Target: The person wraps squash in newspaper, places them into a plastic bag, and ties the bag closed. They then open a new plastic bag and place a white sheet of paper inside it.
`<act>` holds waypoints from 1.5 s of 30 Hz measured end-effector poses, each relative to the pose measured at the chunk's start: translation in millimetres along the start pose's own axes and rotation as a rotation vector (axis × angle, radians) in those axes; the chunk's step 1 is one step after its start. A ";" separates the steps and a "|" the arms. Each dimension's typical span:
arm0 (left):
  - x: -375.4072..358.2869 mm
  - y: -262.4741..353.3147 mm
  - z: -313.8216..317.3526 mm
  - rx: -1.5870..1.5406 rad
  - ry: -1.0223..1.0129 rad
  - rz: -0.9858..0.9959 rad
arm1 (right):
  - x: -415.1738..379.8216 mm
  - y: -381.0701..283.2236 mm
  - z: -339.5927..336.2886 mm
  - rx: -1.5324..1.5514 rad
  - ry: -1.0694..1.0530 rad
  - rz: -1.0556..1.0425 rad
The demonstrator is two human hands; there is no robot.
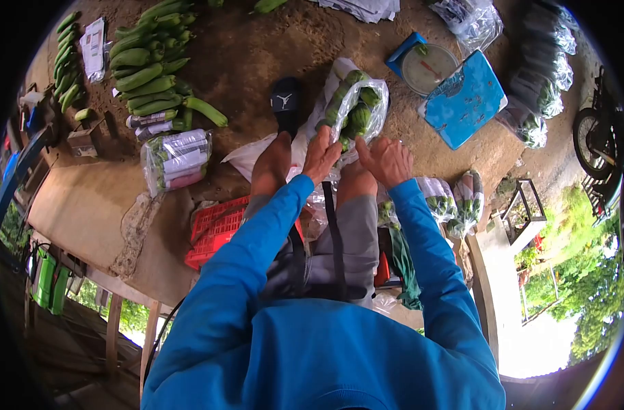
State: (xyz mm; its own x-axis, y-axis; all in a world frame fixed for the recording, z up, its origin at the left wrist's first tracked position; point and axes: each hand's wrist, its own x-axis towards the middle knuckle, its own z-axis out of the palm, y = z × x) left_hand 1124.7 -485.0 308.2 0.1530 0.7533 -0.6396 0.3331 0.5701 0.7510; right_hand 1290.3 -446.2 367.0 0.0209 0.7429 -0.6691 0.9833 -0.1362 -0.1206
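Observation:
A clear plastic bag (382, 102) with green gourds (359, 119) inside lies between my knees, its mouth toward me. My left hand (321, 154) is closed on the bag's near left edge, with its fingertips close to the gourds. On the opposite side, my right hand (388, 161) is curled, thumb extended toward the bag's near right edge, and it seems to pinch the plastic there. Some of the fingers on both hands are hidden. Paper wrapping (339, 68) shows along the bag's far left side.
A large pile of long green gourds (151, 75) lies at the left, near a packed bag (177, 160). A red crate (216, 229) sits beside my leg. Ahead right are a dial scale (428, 68) and a blue board-like panel (464, 100). More packed bags (541, 82) line the right.

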 end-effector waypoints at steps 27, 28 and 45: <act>-25.3 76.3 41.7 0.784 -0.393 0.410 | 94.0 -18.5 39.1 0.493 -0.393 -0.348; -23.9 79.7 41.1 0.782 -0.392 0.409 | 97.1 -20.7 37.3 0.492 -0.394 -0.349; 21.3 16.1 39.4 0.936 -0.490 0.320 | 93.9 -34.4 65.0 0.940 -0.211 0.052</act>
State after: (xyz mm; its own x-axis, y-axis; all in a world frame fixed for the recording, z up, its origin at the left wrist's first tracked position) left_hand 1170.0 -472.7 300.2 0.6409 0.4925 -0.5888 0.7535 -0.2573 0.6050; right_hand 1246.7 -414.4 260.6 -0.0624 0.6006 -0.7971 0.4334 -0.7031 -0.5637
